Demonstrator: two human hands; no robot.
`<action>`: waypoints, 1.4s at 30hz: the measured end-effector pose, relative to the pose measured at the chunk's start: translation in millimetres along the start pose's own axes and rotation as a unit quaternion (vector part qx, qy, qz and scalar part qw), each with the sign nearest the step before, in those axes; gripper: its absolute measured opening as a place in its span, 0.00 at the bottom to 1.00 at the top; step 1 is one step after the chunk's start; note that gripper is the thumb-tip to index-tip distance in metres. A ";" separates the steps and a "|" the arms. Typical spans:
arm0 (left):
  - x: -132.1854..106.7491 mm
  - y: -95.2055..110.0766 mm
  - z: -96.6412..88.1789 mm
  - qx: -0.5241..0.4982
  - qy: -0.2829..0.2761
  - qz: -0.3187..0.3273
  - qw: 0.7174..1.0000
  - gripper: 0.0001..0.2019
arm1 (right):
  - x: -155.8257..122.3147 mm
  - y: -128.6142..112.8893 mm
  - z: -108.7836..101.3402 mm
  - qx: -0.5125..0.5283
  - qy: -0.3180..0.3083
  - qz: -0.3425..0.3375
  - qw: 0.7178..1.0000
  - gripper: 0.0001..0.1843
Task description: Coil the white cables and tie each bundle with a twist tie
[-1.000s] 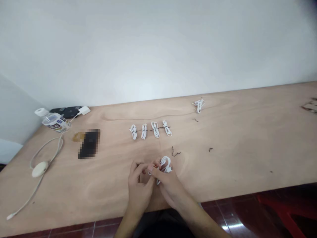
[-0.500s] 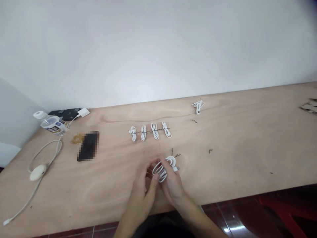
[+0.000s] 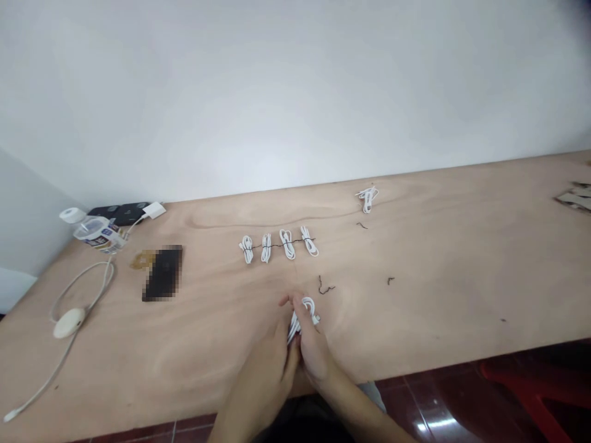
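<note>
A coiled white cable [image 3: 308, 304] is squeezed between my two hands near the table's front edge. My left hand [image 3: 272, 357] presses on the coil's left side, its fingers partly hidden. My right hand [image 3: 314, 344] wraps the right side, thumb lying over the loops. A light plug end pokes out on the right of the coil. Just beyond the hands lies a bent black twist tie [image 3: 325, 289]. Farther back, several white cable bundles [image 3: 287, 245] lie in a row, each bound with a black tie.
Another white cable [image 3: 367, 200] lies near the wall, with a small tie [image 3: 362, 226] before it and another tie [image 3: 390, 280] to the right. A pixelated dark rectangle [image 3: 162, 274], a plastic bottle [image 3: 99, 234] and a long cable with a round white piece [image 3: 69, 323] occupy the left.
Both hands have closed in and drawn slightly toward me. The loose coil is now pressed into a narrower bundle, and the twist tie beyond it shows more fully.
</note>
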State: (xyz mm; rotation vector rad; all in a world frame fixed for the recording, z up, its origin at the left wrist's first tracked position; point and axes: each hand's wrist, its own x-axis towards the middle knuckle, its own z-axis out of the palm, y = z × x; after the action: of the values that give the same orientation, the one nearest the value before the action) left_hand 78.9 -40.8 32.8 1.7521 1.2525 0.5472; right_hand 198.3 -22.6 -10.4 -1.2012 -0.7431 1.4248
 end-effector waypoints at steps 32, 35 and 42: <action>0.2 -19.3 -5.4 -0.264 -0.146 -0.124 0.945 0.23 | -1.3 -3.1 -48.1 -0.322 -0.130 -0.289 0.892 0.14; -0.6 -23.0 -2.9 -0.294 -0.136 -0.179 0.929 0.25 | -2.3 -5.3 -49.0 -0.330 -0.110 -0.295 0.890 0.13; 1.4 -13.3 -4.5 -0.277 -0.139 -0.163 0.937 0.24 | -3.5 -10.4 -44.8 -0.280 -0.118 -0.285 0.909 0.14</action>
State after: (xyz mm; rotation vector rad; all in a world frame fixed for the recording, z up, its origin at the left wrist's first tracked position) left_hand 69.1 -36.5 23.6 1.0770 1.0302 0.3896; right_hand 243.6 -31.1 -13.2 -1.0986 -1.6063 0.8858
